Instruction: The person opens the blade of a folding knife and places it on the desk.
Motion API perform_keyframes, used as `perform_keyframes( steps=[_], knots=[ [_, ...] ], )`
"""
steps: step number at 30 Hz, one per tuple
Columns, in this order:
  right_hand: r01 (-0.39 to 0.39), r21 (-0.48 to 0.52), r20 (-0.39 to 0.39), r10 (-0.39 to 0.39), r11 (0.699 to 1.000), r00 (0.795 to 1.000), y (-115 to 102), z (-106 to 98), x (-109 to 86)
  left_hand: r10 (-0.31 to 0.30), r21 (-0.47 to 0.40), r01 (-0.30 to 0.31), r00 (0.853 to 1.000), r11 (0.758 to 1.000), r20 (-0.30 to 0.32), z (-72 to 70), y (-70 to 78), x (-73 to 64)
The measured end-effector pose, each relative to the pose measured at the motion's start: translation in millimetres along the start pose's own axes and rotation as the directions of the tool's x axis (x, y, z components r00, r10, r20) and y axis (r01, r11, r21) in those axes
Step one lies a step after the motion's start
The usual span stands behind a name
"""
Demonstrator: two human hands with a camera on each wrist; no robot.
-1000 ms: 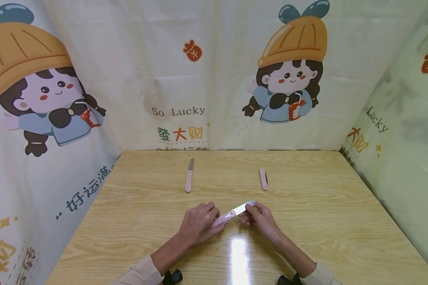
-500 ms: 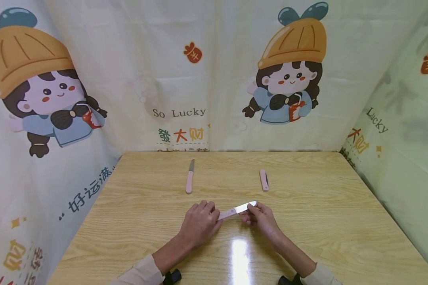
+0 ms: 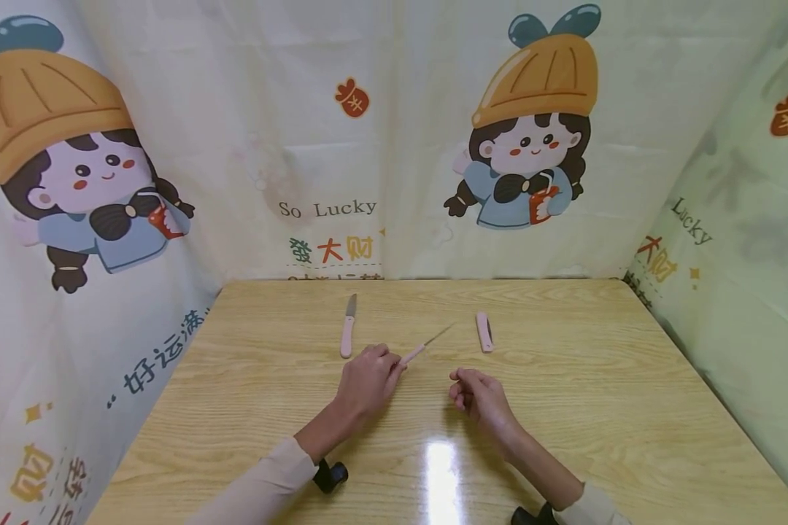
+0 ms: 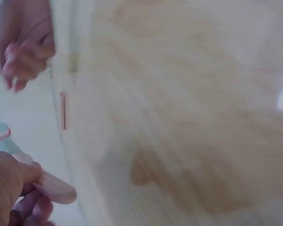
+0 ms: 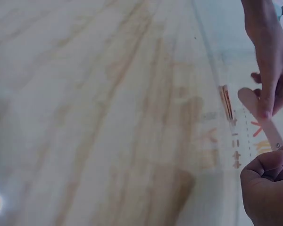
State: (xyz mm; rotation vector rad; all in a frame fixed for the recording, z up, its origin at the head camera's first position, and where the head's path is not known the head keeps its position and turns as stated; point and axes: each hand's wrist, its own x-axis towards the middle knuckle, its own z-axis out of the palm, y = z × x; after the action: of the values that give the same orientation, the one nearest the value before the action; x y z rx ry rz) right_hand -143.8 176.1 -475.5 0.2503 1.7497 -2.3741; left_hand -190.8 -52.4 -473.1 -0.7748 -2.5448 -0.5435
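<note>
In the head view my left hand (image 3: pixel 365 380) grips a folding knife (image 3: pixel 414 355) by its pale pink handle. Its blade is unfolded and points away to the upper right, seen nearly edge-on. The left wrist view has the pink handle (image 4: pixel 56 188) pinched between thumb and fingers. Apart from the knife, to its lower right, my right hand (image 3: pixel 487 407) hovers with loosely curled fingers and nothing in them. In the right wrist view this hand (image 5: pixel 269 183) overlaps the far part of the knife, hiding the blade.
A second pink knife (image 3: pixel 347 335), unfolded, lies at the back left of the wooden table (image 3: pixel 597 408). A folded pink knife (image 3: pixel 484 333) lies at the back right. A printed curtain (image 3: pixel 420 248) encloses the back and sides.
The right hand has let go of the blade. My left hand has moved the unfolded knife forward and turned it so the blade shows edge-on.
</note>
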Motion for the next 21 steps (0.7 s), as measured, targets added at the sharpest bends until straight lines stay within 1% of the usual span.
perform_keyframes(
  steps=[2, 3, 5, 7, 9, 11, 13, 15, 18, 19, 21],
  knots=[
    [-0.009, -0.010, 0.008, 0.009, 1.000, 1.000, 1.8, -0.2, -0.6, -0.096, -0.096, 0.097, 0.995, 0.991, 0.020, 1.9, -4.8, 6.3],
    [-0.012, -0.022, 0.016, 0.013, 1.000, 1.000, 2.3, -0.6, -1.3, -0.138, -0.142, 0.140, 0.990, 0.980, 0.024, 3.5, -7.3, 9.3],
    [-0.023, -0.039, 0.035, 0.024, 0.999, 0.999, 3.2, -1.5, -2.5, -0.203, -0.209, 0.205, 0.979, 0.956, 0.031, 6.6, -12.3, 15.6],
    [-0.031, -0.048, 0.052, 0.033, 0.998, 0.998, 3.5, -1.5, -3.5, -0.265, -0.265, 0.268, 0.963, 0.926, 0.045, 9.4, -16.7, 22.3],
    [-0.036, -0.051, 0.068, 0.039, 0.998, 0.997, 3.6, -0.9, -3.8, -0.318, -0.318, 0.323, 0.945, 0.891, 0.069, 12.5, -20.4, 28.5],
    [-0.039, -0.055, 0.080, 0.043, 0.998, 0.996, 3.7, -0.2, -4.2, -0.355, -0.366, 0.365, 0.930, 0.856, 0.097, 15.4, -23.0, 34.1],
    [-0.040, -0.061, 0.088, 0.045, 0.997, 0.995, 3.8, 0.3, -4.9, -0.379, -0.388, 0.397, 0.917, 0.832, 0.126, 19.6, -25.4, 38.7],
    [-0.041, -0.072, 0.097, 0.047, 0.997, 0.994, 4.2, 0.3, -5.8, -0.408, -0.391, 0.436, 0.899, 0.810, 0.157, 23.8, -27.0, 42.5],
    [-0.042, -0.078, 0.110, 0.050, 0.996, 0.993, 4.5, -0.2, -7.1, -0.456, -0.367, 0.494, 0.869, 0.788, 0.192, 30.6, -28.5, 46.9],
    [-0.041, -0.080, 0.115, 0.050, 0.996, 0.992, 4.6, -0.3, -7.5, -0.479, -0.358, 0.519, 0.855, 0.776, 0.200, 32.7, -28.8, 48.3],
    [-0.040, -0.081, 0.120, 0.050, 0.996, 0.992, 4.2, -0.4, -8.3, -0.511, -0.341, 0.553, 0.833, 0.760, 0.212, 36.3, -29.0, 50.8]
  ],
)
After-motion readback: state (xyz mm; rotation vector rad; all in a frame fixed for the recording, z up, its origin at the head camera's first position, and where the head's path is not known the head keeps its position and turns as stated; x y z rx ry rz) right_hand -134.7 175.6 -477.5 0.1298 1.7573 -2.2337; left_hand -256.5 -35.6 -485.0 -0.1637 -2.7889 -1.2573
